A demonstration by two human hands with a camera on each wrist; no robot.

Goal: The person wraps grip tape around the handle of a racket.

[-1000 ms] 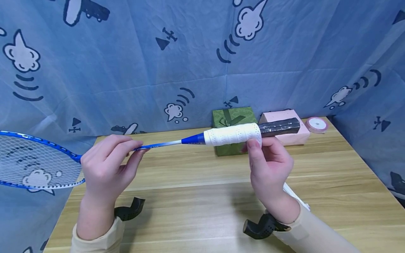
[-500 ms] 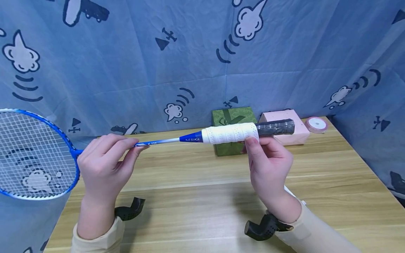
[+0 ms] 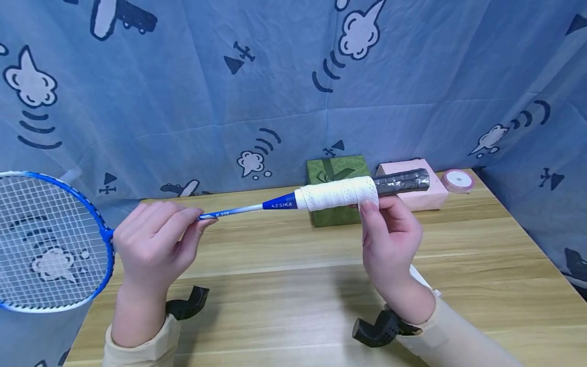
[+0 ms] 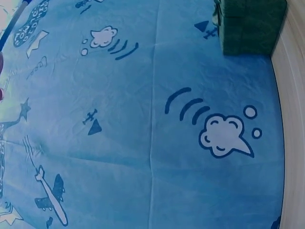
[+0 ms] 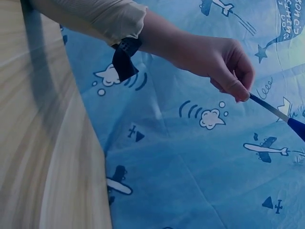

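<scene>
Wooden worktop (image 3: pixel 293 285). At its far edge, a green gift box (image 3: pixel 338 171), a pink box (image 3: pixel 426 196) just right of it, and a ribbon spool (image 3: pixel 458 180) further right. Blue cartoon-printed cloth (image 3: pixel 206 97) forms the backdrop.

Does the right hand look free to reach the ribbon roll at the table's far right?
Probably not as things stand: the right hand grips the racket handle. The way to the ribbon roll looks open, beside the pink box.
</scene>
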